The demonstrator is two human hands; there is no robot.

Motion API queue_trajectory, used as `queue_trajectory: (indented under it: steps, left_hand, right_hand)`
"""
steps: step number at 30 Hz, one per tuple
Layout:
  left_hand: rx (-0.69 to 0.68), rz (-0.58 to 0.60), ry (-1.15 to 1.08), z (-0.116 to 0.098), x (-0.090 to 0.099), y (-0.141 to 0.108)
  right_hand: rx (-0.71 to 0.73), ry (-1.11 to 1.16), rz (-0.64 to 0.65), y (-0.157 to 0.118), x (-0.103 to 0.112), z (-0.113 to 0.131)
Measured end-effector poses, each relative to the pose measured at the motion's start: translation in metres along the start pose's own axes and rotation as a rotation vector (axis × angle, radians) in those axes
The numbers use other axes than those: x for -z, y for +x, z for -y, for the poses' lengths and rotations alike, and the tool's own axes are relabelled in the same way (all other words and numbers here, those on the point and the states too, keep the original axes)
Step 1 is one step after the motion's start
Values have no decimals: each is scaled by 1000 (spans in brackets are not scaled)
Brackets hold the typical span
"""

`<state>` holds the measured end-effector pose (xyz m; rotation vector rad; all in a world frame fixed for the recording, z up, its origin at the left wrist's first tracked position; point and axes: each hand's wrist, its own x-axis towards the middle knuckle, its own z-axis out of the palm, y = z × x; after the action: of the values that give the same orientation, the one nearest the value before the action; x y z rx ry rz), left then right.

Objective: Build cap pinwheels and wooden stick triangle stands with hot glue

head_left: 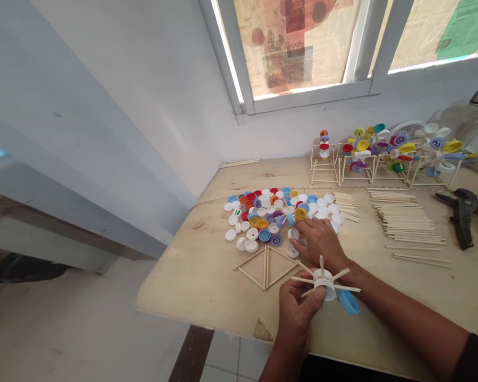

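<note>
My left hand, near the table's front edge, grips a white cap hub with wooden sticks radiating from it. A blue cap is attached at the hub's lower right. Beyond it, my right hand reaches over the right front of a pile of coloured bottle caps. Its fingertips are at white caps and close to a blue one; whether they hold any cap is unclear. Left of my hands, sticks form a diamond frame flat on the table.
Finished cap wheels on stick frames line the back right. Rows of loose sticks and short sticks lie right of the caps. Black-handled pliers are at the far right. Table edge in front; two sticks by the wall.
</note>
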<state>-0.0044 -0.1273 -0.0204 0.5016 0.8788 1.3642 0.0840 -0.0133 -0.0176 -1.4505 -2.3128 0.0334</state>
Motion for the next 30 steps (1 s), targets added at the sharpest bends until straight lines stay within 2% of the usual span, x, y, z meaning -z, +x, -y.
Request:
queue_trajectory:
  steps: [6, 10, 17, 21, 25, 30]
  left_hand:
    - [2, 11, 20, -1, 1, 1]
    - [1, -2, 18, -1, -1, -1]
    - [-2, -4, 26, 0, 1, 0]
    - [7, 18, 18, 1, 2, 1]
    - [19, 11, -5, 1, 2, 1]
    - [-8, -19, -30, 0, 2, 0]
  right_hand:
    - [-7, 47, -39, -8, 13, -22]
    - [36, -43, -21, -11, 22, -31]
    - [132, -159, 3, -10, 20, -29]
    - [140, -179, -59, -11, 19, -29]
    - [193, -132, -101, -15, 19, -31]
    - [284, -31, -60, -20, 19, -30]
